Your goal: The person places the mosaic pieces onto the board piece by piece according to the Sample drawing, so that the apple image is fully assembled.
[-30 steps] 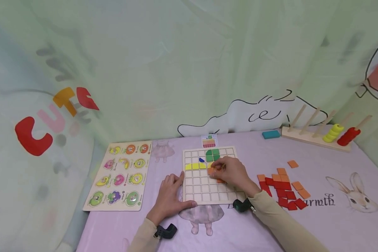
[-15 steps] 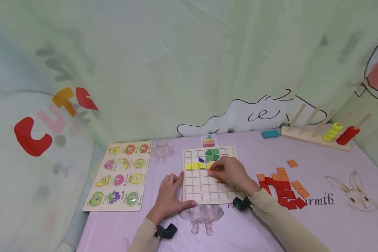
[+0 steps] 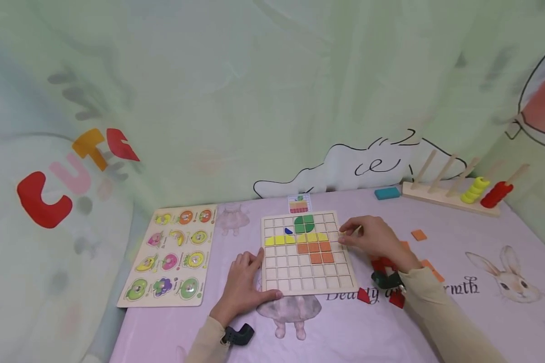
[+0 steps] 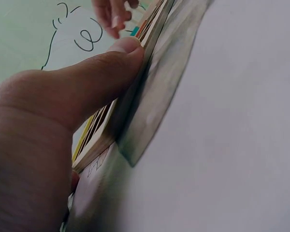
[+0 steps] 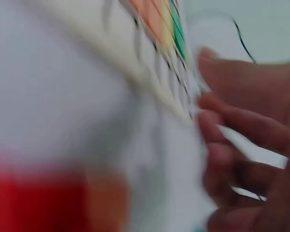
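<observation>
A square wooden grid board (image 3: 286, 280) lies on the cloth with tiles in its cells. It has a green rounded shape (image 3: 304, 223), a row of yellow pieces (image 3: 280, 240) and several orange tiles (image 3: 315, 247). A small blue piece (image 3: 288, 231) lies near the green one. My left hand (image 3: 240, 287) is spread at the lower left corner, its thumb (image 4: 106, 67) against the front edge and its fingers at the left side. Just off the right edge is my right hand (image 3: 374, 242); the right wrist view shows its thumb and fingers apart, with no tile between them.
Red tiles (image 3: 363, 295) and loose orange tiles (image 3: 419, 235) lie to the right, partly under my right forearm. A pattern card (image 3: 298, 203) stands behind the board. A fruit puzzle (image 3: 163, 252) is at left; a teal block (image 3: 387, 193) and peg rack (image 3: 449, 200) are back right.
My right hand has left the orange tile it was pinching on the board and moved to the right, baring the orange tiles and yellow pieces there. My left hand has stayed in place.
</observation>
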A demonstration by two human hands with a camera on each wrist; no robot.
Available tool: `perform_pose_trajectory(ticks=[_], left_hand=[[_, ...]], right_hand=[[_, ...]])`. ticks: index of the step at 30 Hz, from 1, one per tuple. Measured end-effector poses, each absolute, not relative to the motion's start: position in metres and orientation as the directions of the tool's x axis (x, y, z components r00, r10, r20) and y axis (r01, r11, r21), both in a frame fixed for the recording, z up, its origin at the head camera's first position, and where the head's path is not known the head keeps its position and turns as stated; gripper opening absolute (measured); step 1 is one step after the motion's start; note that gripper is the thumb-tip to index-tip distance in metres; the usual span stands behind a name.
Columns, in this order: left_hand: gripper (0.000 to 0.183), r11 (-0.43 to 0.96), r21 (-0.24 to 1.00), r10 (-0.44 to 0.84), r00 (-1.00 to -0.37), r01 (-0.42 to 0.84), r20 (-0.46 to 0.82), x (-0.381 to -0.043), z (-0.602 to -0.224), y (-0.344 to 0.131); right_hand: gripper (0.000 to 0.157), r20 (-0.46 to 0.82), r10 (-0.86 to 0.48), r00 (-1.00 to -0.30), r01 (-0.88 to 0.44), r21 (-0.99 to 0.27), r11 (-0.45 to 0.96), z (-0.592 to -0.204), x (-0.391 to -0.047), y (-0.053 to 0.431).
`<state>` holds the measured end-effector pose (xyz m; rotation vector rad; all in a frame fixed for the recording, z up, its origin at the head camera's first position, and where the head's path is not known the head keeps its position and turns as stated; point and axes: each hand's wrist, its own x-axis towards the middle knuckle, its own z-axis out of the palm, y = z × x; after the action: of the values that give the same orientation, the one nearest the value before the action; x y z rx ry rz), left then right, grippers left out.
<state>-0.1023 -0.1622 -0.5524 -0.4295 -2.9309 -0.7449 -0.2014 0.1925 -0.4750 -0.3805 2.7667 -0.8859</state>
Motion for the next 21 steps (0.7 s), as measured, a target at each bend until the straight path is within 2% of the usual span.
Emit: perform_pose_trajectory(ticks=[6, 14, 21], left_hand=[[0.119, 0.843, 0.449, 0.251, -0.954, 0.298, 0.163, -0.102, -0.553, -0.162], [0.119, 0.833, 0.459, 0.251, -0.95, 0.31, 0.186, -0.101, -0.556, -0.164], [0.118, 0.835, 0.451, 0.256, -0.948, 0.315, 0.188, -0.102, -0.556, -0.163]], right_hand=[[0.045, -0.252, -0.317, -0.914, -0.151, -0.513, 0.845, -0.466, -0.193, 0.245], [0.027, -0.262, -0.313, -0.913, -0.139, -0.523, 0.841, -0.48, -0.182, 0.252], [0.025, -0.241, -0.335, -0.911, -0.154, -0.553, 0.819, -0.477, -0.183, 0.25]])
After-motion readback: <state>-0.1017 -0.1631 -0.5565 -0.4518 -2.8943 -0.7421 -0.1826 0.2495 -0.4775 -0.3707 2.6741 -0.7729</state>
